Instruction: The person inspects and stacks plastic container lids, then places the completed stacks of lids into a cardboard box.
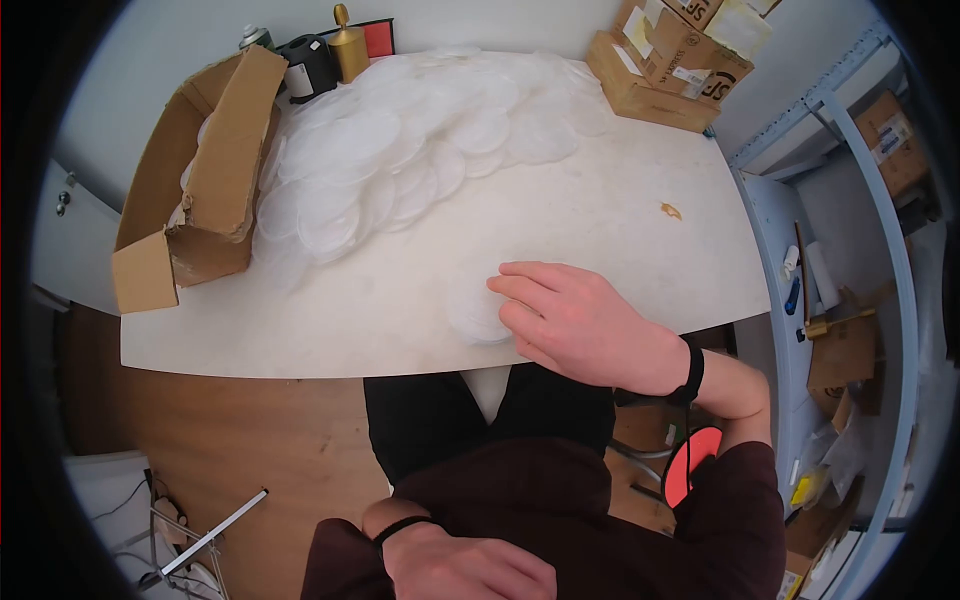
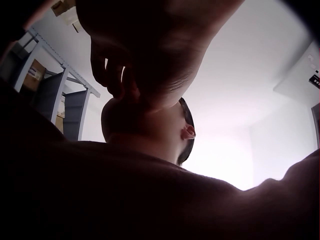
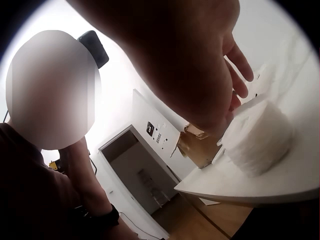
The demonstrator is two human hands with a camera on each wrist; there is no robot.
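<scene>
A stack of thin white discs stands near the table's front edge; the right wrist view shows it as a thick, soft-looking white stack. The right hand is over its right side, fingers extended and slightly spread. In the right wrist view, that hand is right at the stack; whether the fingertips touch it is unclear. The left hand is held close to the torso, away from the table, with nothing visible in it. Its fingers hang loosely bent in the dark left wrist view.
A large heap of translucent white discs spreads across the table's back. An open cardboard box stands at the left, taped boxes at the back right. A gold bottle and black container are behind. Blue shelving flanks the right.
</scene>
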